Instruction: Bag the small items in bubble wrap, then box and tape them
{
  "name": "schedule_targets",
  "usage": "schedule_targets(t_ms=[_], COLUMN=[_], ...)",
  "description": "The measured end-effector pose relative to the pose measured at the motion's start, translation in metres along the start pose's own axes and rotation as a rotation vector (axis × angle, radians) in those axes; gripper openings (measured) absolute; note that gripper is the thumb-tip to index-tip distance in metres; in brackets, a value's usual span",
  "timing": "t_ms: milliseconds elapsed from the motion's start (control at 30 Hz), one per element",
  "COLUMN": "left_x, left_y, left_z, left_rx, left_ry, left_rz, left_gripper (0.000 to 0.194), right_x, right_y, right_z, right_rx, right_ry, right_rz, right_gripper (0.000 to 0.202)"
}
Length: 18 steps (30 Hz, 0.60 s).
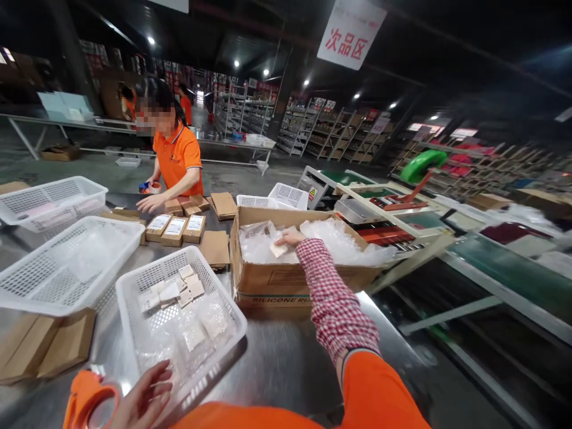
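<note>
My right hand [291,237] reaches into a large cardboard box [272,280] full of clear bubble wrap bags [328,235]. Its fingers are closed on a small cream-coloured box [277,249]. At the lower left, my left hand [147,396] is held with its fingers apart at the near edge of a white plastic basket [239,325], and nothing shows in it. Inside that basket lie several small cream boxes [192,287] and bubble-wrapped packets [194,333]. An orange tape dispenser [89,399] lies just left of my left hand.
Two more white baskets [67,262] stand on the left of the metal table [272,357]. Flat brown cartons [49,345] lie at the left edge; labelled boxes [174,229] sit farther back. Across the table works a person in orange [179,158]. A conveyor machine [379,208] stands right.
</note>
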<state>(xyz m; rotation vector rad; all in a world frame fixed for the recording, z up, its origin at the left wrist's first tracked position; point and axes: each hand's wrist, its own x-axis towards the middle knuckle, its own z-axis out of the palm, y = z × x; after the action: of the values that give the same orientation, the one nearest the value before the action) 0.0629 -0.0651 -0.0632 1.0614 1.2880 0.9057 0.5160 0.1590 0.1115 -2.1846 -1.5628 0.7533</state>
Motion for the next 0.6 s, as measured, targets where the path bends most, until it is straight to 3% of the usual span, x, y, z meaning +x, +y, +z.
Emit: schedule_targets(t_ms=[100, 200, 333, 500, 600], left_x=[0.004, 0.013, 0.029, 0.043, 0.045], left_y=[0.006, 0.028, 0.062, 0.092, 0.116], left_z=[-0.011, -0.01, 0.007, 0.034, 0.053], left_rx=[0.02, 0.082, 0.155, 0.159, 0.037], left_ry=[0.015, -0.083, -0.226, -0.257, -0.294], left_rz=[0.007, -0.01, 0.002, 0.098, 0.082], left_gripper=[0.059, 0.059, 0.063, 0.057, 0.05], right_x=[-0.008, -0.024, -0.043, -0.068, -0.097], right_y=[0.017, 0.034, 0.045, 0.045, 0.041], right_z=[-0.029, -0.045, -0.051, -0.057, -0.051], right_rx=[0.142, 0.244, 0.369, 0.572, 0.827], right_ry=[-0.029, 0.003, 0.092, 0.243, 0.231], right_rz=[-0.047, -0.079, -0.139, -0.231, -0.395], right_gripper=[0.021, 0.02, 0.021, 0.029, 0.031])
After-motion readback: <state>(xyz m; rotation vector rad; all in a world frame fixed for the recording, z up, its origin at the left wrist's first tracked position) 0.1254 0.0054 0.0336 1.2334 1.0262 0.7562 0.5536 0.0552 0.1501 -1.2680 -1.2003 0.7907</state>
